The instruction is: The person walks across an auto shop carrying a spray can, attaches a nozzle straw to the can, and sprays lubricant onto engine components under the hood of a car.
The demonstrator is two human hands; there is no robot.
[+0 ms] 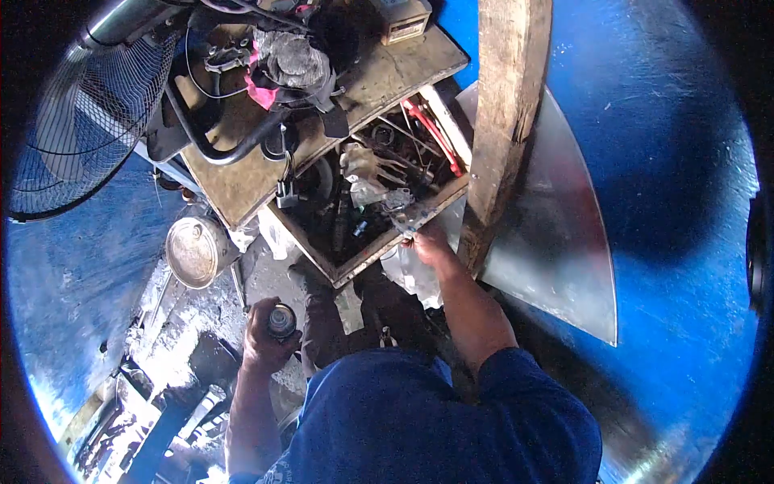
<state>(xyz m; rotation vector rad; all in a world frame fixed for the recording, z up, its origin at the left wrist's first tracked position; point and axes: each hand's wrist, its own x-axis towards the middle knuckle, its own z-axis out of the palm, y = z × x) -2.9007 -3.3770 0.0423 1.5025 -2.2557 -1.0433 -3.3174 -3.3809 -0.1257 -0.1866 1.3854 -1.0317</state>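
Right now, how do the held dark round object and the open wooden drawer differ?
Size: the dark round object fits the left hand; the open wooden drawer is larger.
Shape: the object's end is circular, the drawer's sides straight.
Pose: the object is held; the drawer juts from under the tabletop.
Shared: a hand at each, the right hand at the drawer.

A wire-caged fan fills the upper left, its blades showing through the mesh. On the desk are a bright pink scrap beside a grey bundle and, near the far edge, a small box. A rough timber post overlaps a metal sheet (silvery, its outer edge curved) before the blue wall. A grimy round tin sits left of the desk.
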